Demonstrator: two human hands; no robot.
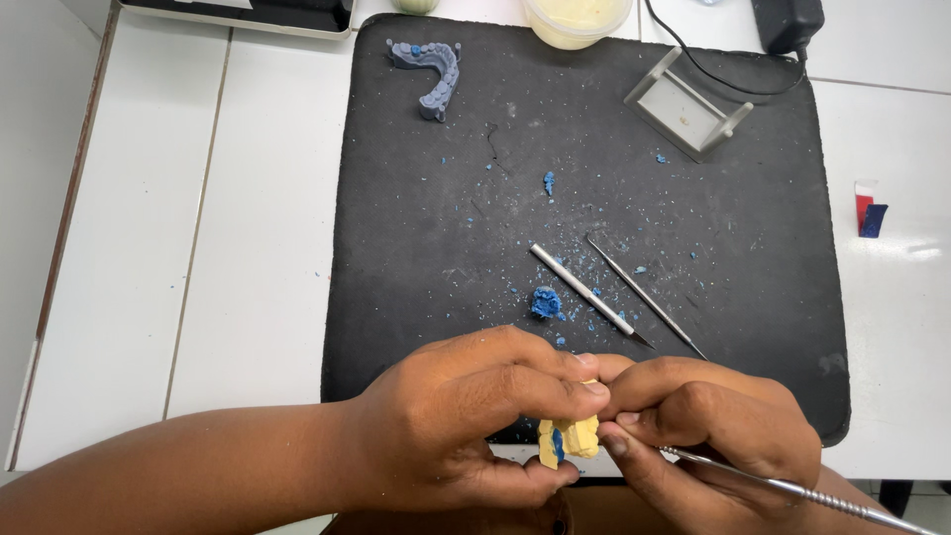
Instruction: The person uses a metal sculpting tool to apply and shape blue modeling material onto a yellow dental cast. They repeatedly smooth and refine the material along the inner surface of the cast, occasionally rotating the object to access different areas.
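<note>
My left hand (466,416) grips a small yellow plaster tooth model (570,438) with a blue patch on it, held over the near edge of a black mat (416,228). My right hand (708,421) presses against the model and holds a thin metal carving tool (792,487) whose handle runs off to the lower right. The tool's tip is hidden between my fingers and the model.
Two metal instruments (584,292) (644,295) lie on the mat beside a blue wax lump (545,302) and scattered blue shavings. A blue-grey dental arch model (433,71) sits far left, a grey stand (684,107) far right, a yellow tub (578,18) at the back.
</note>
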